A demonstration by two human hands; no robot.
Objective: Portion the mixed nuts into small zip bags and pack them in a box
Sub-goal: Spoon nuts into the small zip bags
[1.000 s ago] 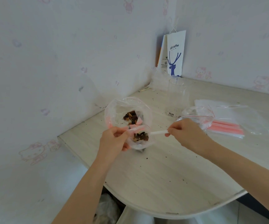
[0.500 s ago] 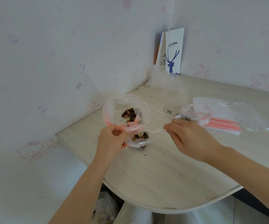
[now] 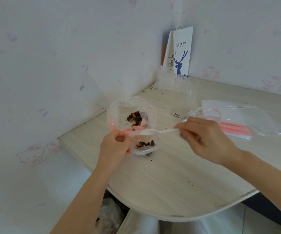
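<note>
My left hand [image 3: 115, 146] pinches the small clear zip bag [image 3: 144, 148], my right hand [image 3: 207, 139] the white plastic spoon [image 3: 153, 132], aimed left, bowl seemingly over its mouth.

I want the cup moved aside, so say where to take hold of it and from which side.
Probably take the cup round its mid wall, from its left: it stands upright with straight clear sides, a zip bag lies by its base on the right, and the paper bag stands behind.

Small zip bag [image 3: 144, 146] open, some nuts inside; big bag [image 3: 131, 114] behind.
</note>
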